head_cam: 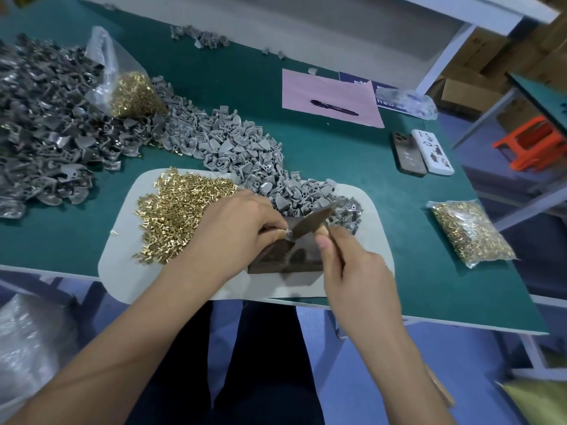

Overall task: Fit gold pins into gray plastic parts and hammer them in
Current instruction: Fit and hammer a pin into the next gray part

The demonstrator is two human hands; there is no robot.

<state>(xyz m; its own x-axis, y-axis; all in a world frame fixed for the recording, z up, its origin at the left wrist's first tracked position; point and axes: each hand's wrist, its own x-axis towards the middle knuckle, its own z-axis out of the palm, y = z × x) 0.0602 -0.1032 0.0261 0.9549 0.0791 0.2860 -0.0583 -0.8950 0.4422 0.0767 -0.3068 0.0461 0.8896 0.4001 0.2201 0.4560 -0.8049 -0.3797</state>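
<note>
My left hand (236, 228) pinches a small gray plastic part (287, 232) against the dark metal block (294, 256) on the white mat (122, 240). My right hand (346, 262) grips the wooden handle of a hammer, and its dark, motion-blurred head (310, 220) sits just above the part. Beside my left hand on the mat lies a loose heap of gold pins (181, 210). A pile of light gray plastic parts (245, 157) runs from the mat's far edge toward the back left.
Darker gray parts (46, 133) cover the table's left, with an open bag of gold pins (132, 93) among them. A sealed bag of pins (472, 234) lies at right. Two phones (422, 154), a pink sheet (331, 96) and a pen (334, 107) lie farther back.
</note>
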